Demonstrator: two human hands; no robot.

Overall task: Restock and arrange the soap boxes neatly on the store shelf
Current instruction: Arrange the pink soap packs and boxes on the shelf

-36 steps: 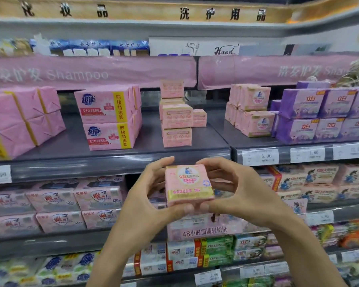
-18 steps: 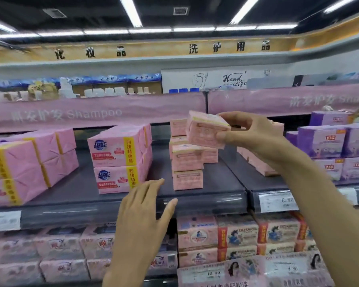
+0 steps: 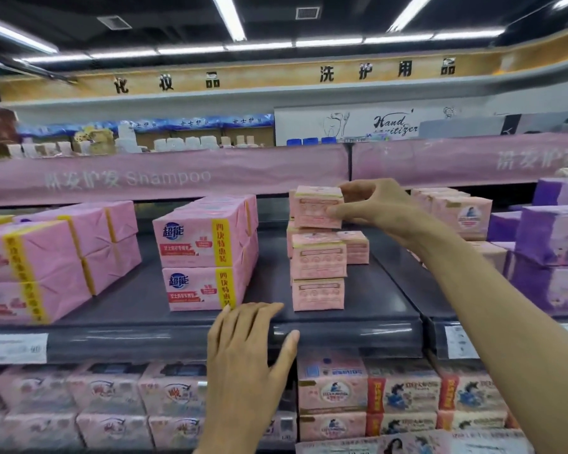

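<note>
My right hand [image 3: 371, 206] grips a small pink soap box [image 3: 317, 207] by its right end, holding it at the top of a stack of matching pink soap boxes [image 3: 318, 273] on the dark grey shelf [image 3: 184, 306]. I cannot tell whether the held box rests on the stack beneath it. My left hand [image 3: 248, 352] lies flat with straight fingers on the shelf's front edge, below and left of the stack, holding nothing.
Two stacked pink four-bar packs [image 3: 204, 257] stand left of the stack, more pink bundles [image 3: 46, 257] further left. Pink boxes [image 3: 463, 214] and purple boxes [image 3: 551, 237] fill the right section. Lower shelves hold rows of soap. A pink shampoo banner [image 3: 164, 173] hangs above.
My right hand carried the pink box up from both hands to the top of the stack and lowered it there. My left hand let go and moved to the shelf edge.
</note>
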